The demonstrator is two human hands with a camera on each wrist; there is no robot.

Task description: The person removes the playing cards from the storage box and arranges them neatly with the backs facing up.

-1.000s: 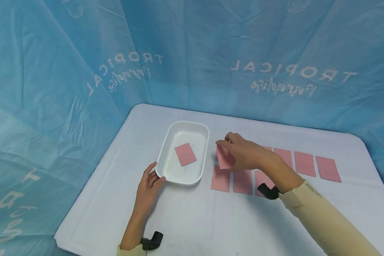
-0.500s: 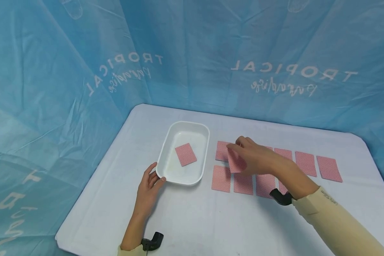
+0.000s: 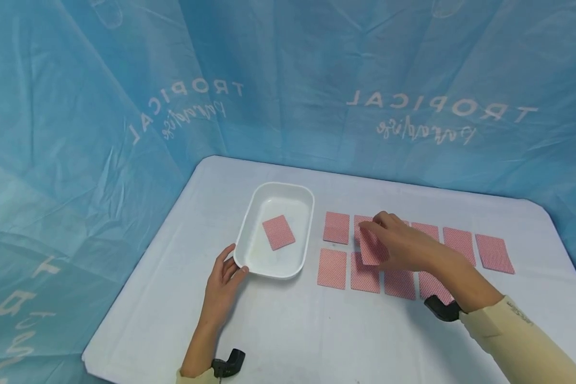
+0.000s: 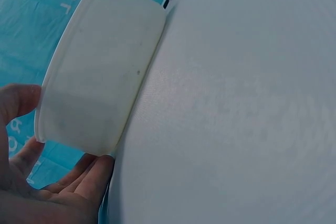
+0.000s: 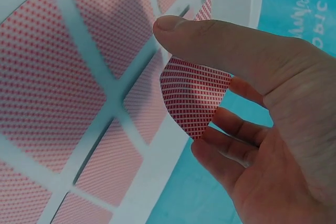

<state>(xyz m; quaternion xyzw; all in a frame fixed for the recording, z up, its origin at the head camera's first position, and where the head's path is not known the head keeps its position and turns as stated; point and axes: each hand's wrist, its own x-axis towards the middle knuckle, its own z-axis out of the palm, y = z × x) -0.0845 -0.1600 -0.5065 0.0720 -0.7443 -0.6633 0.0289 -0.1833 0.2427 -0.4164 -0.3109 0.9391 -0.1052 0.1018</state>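
My right hand (image 3: 403,245) pinches a playing card (image 3: 372,248) with a red patterned back, over the rows of cards. In the right wrist view, the thumb presses on one edge of this card (image 5: 191,98) and the fingertips hold the opposite edges; it bows slightly. My left hand (image 3: 221,285) grips the near left corner of a white plastic tray (image 3: 278,268), thumb at the rim. The left wrist view shows the tray wall (image 4: 100,66) from outside, with fingers low against it. One red-backed card (image 3: 278,232) lies face down inside the tray.
Several face-down cards lie right of the tray in two rows, from a back-row card (image 3: 336,228) and a front-row card (image 3: 332,268) to a far-right card (image 3: 494,253). A white cloth covers the table (image 3: 288,330). Blue printed sheeting (image 3: 288,96) hangs behind and left.
My right hand has moved right and slightly nearer, carrying the pinched card away from the tray along the rows and uncovering the leftmost back-row card. My left hand and the tray stay put.
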